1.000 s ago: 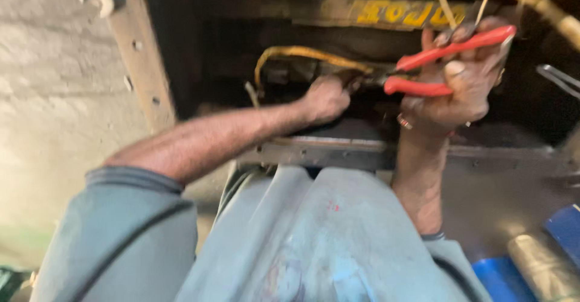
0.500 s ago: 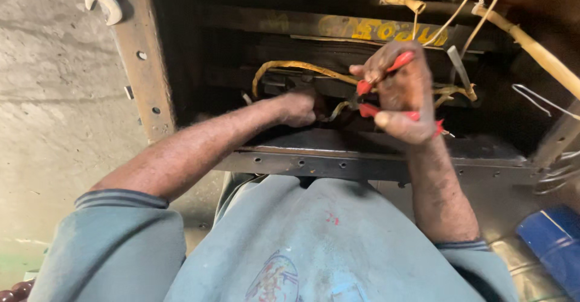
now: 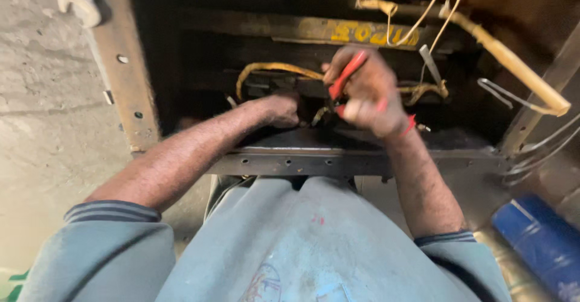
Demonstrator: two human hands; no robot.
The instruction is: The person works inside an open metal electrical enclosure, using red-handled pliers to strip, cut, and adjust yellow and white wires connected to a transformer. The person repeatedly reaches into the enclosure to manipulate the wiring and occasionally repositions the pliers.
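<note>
Lowered, right hand (image 3: pixel 370 99) grips worn red-handled pliers (image 3: pixel 345 78).

This is looking like a rough repair workshop: a rusty metal frame (image 3: pixel 130 96) with bolt holes is standing left of the hands, yellowed wires (image 3: pixel 507 60) are dangling above them, and bare concrete floor (image 3: pixel 42 127) is spreading farther left, probably.

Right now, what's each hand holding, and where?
Right hand grips red-handled pliers by the handles. Left hand is down among the wiring; what it grips can't be told.
</note>
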